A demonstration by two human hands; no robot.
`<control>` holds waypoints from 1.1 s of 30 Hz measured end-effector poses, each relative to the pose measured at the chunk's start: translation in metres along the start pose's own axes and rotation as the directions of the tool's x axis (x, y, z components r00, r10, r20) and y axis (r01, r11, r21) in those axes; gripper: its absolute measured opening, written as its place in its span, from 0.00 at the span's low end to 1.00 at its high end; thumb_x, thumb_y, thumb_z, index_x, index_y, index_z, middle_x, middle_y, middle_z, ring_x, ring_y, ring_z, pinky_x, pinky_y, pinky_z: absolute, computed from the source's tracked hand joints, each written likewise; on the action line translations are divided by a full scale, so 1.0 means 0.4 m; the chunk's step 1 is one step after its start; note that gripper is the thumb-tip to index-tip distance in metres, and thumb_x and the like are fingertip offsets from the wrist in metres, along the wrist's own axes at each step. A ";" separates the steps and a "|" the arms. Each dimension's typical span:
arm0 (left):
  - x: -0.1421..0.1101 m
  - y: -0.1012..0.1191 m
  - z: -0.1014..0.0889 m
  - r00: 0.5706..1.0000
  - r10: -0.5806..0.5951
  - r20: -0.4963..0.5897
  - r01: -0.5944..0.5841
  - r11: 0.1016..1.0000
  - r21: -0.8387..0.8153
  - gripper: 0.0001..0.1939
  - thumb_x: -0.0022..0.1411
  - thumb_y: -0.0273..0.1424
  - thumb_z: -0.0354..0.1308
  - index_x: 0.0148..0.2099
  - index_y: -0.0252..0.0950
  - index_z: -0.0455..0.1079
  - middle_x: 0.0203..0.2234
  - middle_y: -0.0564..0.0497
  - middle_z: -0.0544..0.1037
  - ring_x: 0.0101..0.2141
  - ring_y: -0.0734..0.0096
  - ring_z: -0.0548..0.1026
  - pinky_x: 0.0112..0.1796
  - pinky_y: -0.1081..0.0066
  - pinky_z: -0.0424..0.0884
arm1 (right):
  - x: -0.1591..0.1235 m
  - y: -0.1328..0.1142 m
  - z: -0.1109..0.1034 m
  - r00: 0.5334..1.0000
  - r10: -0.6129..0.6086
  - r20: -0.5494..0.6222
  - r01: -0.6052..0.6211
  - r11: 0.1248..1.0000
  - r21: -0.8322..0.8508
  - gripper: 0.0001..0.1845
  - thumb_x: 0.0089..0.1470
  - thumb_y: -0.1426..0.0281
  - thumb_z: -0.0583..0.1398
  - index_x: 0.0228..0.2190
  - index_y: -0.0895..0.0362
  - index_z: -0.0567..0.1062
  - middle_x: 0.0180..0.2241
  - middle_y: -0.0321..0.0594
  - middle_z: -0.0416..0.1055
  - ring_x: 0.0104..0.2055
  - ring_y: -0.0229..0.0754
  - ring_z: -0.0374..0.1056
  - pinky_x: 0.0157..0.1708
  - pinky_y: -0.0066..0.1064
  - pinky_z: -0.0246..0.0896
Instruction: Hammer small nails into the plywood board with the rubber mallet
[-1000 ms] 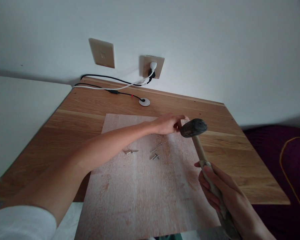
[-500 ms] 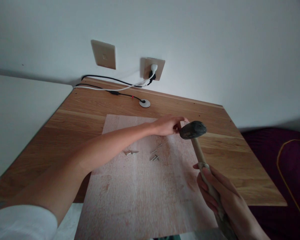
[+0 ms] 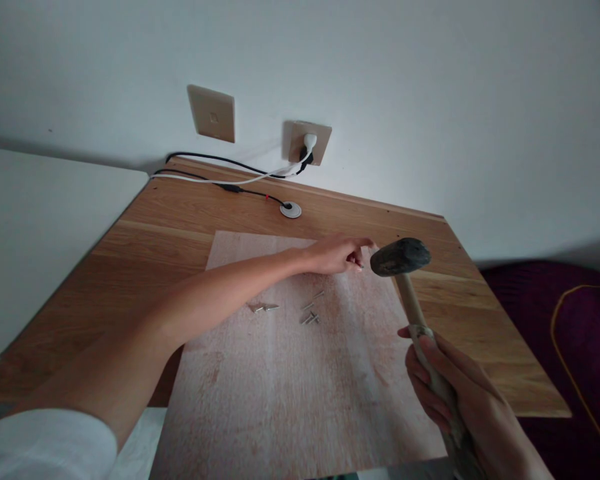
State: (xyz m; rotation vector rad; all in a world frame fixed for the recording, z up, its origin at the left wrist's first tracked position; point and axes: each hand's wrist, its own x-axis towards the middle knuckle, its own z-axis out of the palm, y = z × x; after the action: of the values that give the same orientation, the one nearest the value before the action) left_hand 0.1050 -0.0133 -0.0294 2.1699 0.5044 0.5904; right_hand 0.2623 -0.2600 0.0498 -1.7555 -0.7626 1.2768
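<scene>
My right hand (image 3: 463, 387) is wrapped round the handle of a mallet (image 3: 401, 257) with a dark, rounded head and a pale handle. The head hangs just right of my left hand (image 3: 337, 253), which reaches over the far right part of a pale wooden board (image 3: 280, 393). There the left index finger is stretched out while the other fingers curl in. A tiny tip shows under the curled fingers, too small to name. Between my left forearm and the board's middle lie several loose silvery screws or nails (image 3: 310, 318), with more fasteners (image 3: 265, 307) to their left.
The board lies on a wooden desktop (image 3: 445, 293) and overhangs its near edge. Black and white cables (image 3: 230, 181) run along the back to a wall socket (image 3: 310, 143) and a round cable grommet (image 3: 291, 210). Purple fabric (image 3: 525, 313) is at the right, a white panel (image 3: 45, 233) at the left.
The mallet and my right hand have shifted a little to the right, away from my left hand. My left index finger now shows more clearly, and the fasteners lie as before.
</scene>
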 end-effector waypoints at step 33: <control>-0.001 -0.009 0.001 1.000 0.023 0.009 -0.023 1.000 0.001 0.29 0.65 0.22 0.64 0.67 0.33 0.68 0.42 0.45 0.86 0.42 0.67 0.82 0.43 0.70 0.70 | -0.001 -0.002 -0.001 1.000 -0.015 0.026 0.015 1.000 -0.012 0.28 0.59 0.45 0.68 0.48 0.53 0.75 0.24 0.24 0.62 0.14 0.23 0.50 0.12 0.16 0.47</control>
State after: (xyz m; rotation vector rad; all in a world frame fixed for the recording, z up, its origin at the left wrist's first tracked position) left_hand 0.1044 -0.0116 -0.0326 2.1808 0.4756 0.5928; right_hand 0.2625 -0.2600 0.0509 -1.7429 -0.7985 1.2896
